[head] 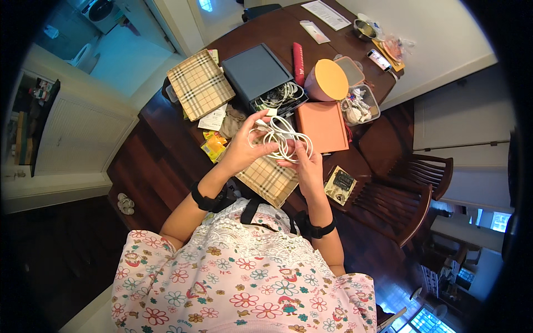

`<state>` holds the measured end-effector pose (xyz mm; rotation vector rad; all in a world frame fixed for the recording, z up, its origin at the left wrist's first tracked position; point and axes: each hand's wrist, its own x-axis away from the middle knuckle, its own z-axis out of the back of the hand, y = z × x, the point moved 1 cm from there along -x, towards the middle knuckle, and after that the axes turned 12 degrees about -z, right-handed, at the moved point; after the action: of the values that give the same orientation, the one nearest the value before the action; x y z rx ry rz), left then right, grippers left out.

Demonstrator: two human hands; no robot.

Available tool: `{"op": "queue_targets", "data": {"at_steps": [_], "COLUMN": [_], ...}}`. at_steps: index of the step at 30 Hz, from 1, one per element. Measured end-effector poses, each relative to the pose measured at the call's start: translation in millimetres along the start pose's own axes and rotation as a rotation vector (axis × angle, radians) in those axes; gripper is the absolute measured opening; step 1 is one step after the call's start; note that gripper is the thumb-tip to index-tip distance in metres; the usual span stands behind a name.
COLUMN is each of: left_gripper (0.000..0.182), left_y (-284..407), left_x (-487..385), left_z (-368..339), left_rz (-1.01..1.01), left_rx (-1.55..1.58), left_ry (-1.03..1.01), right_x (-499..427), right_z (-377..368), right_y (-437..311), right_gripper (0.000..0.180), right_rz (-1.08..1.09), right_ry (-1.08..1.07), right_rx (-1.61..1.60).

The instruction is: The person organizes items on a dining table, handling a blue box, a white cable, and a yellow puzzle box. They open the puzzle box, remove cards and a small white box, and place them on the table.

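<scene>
A loosely coiled white cable (287, 139) is held up between my two hands. My left hand (247, 143) grips its left side, near a white plug (271, 112). On the right side of the loops, the fingers of my right hand (306, 162) pinch the cable. Just beyond them is a dark grey storage box (258, 70), whose pulled-out drawer (285, 109) holds a tangle of white and dark cables. Below my hands lies a plaid box or lid (268, 179), partly covered by them. An orange box or lid (322, 127) lies to the right of the cable.
Another plaid box lid (202, 85) rests left of the storage box. Around the table (245, 31) are a yellow-lidded round container (329, 81), a clear tub of white cables (360, 110), a red pouch (298, 64) and a phone (379, 60). Wooden chairs (399, 208) stand at right.
</scene>
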<state>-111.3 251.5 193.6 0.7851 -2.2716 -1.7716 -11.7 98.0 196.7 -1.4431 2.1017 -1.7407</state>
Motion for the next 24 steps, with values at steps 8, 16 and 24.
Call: {"op": "queue_targets", "data": {"at_steps": [8, 16, 24], "left_gripper": [0.067, 0.039, 0.047], "left_y": [1, -13, 28], "left_x": [-1, -4, -16], "left_z": [-3, 12, 15], "left_rz": [-0.010, 0.038, -0.030], "left_rx": [0.068, 0.138, -0.251], "left_ry": [-0.076, 0.025, -0.069], "right_x": [17, 21, 51], "right_z": [16, 28, 15], "right_y": [2, -1, -34], "right_gripper": [0.038, 0.023, 0.029], "right_rz": [0.076, 0.477, 0.356], "right_ry": [0.204, 0.565, -0.004], "right_rx": [0.129, -0.234, -0.263]}}
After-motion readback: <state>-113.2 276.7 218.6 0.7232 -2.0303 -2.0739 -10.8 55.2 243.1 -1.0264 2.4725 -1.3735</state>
